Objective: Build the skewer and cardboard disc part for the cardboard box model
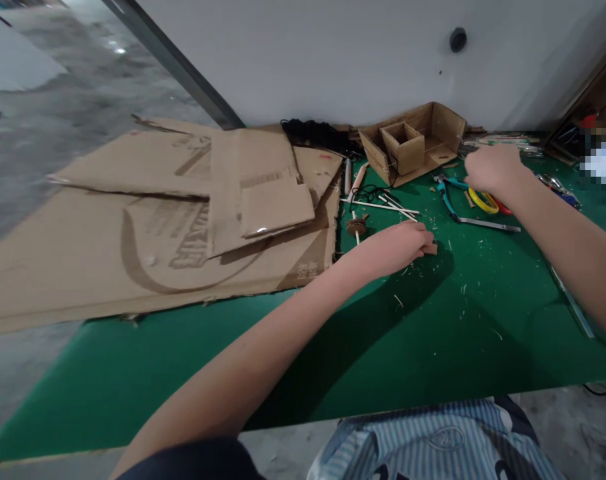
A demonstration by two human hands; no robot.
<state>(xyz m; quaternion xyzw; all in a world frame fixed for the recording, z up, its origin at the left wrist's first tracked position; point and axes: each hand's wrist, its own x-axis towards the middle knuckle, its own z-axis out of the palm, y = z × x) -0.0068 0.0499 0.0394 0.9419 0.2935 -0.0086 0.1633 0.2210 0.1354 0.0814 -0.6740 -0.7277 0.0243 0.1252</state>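
Note:
My left hand (400,244) rests on the green mat (333,347) with its fingers closed on a small brown cardboard piece (431,249). Close to it lie a small cardboard wheel on a stick (356,225) and several thin wooden sticks (383,206). My right hand (491,169) hovers farther back, fingers curled, over teal-handled pliers (447,194) and a yellow ring (483,201). Whether it holds anything is hidden. An open cardboard box model (413,142) stands just left of that hand.
Large flat cardboard sheets (173,207) cover the mat's left side. A black cable bundle (315,133) lies by the wall. A metal ruler (487,224) and more tools (557,188) sit at the right. Small shavings dot the mat.

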